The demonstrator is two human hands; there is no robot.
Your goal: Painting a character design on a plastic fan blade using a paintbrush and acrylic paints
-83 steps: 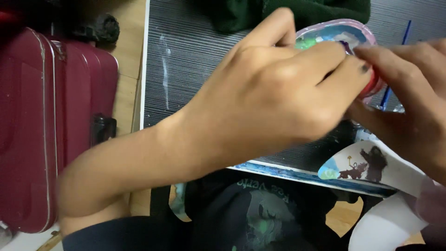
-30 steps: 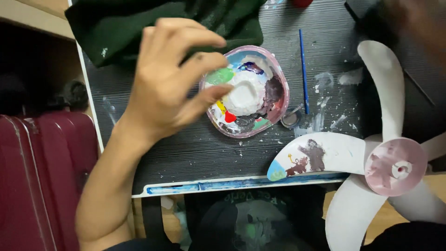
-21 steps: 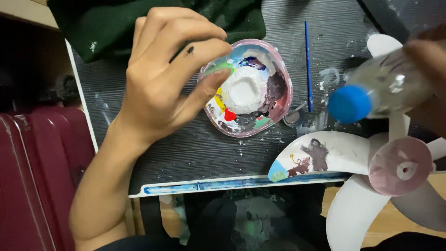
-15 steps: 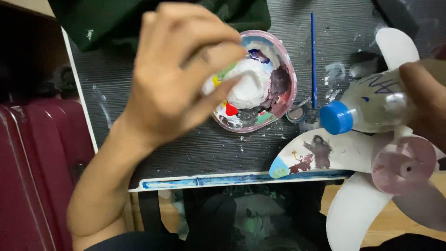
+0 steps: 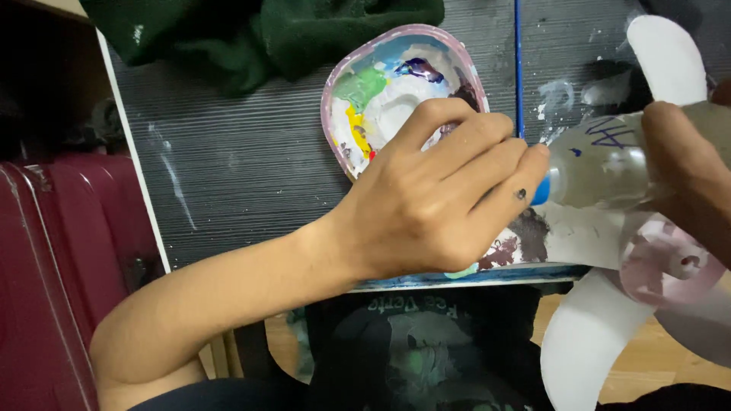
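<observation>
Left hand: reaches across the near edge of the board, fingers curled together with their tips closed on the blue cap of the bottle; the hand covers most of the cap, so only a sliver of blue shows.

Right hand: at the right edge of the view, wrapped round the body of the bottle, thumb over the top.

Bottle: clear plastic, lying nearly level above the board's near right corner, cap pointing left, with blue marker scrawl on its side.

Board: dark, finely ribbed, with a pale rim and smears of white paint.

Palette dish: rounded, pink-rimmed, caked with white, green, yellow, red and purple paint; it sits mid-board, its near part hidden behind the left hand.

Brush: thin blue handle, lying just right of the dish, running toward the far edge.

Fan blades: white plastic with a pinkish hub (one blade carries painted figures, partly hidden), overhanging the near right corner beneath the bottle.

Green cloth: crumpled along the far edge.

Suitcase: maroon, probably hard-shelled, standing left of the board.
</observation>
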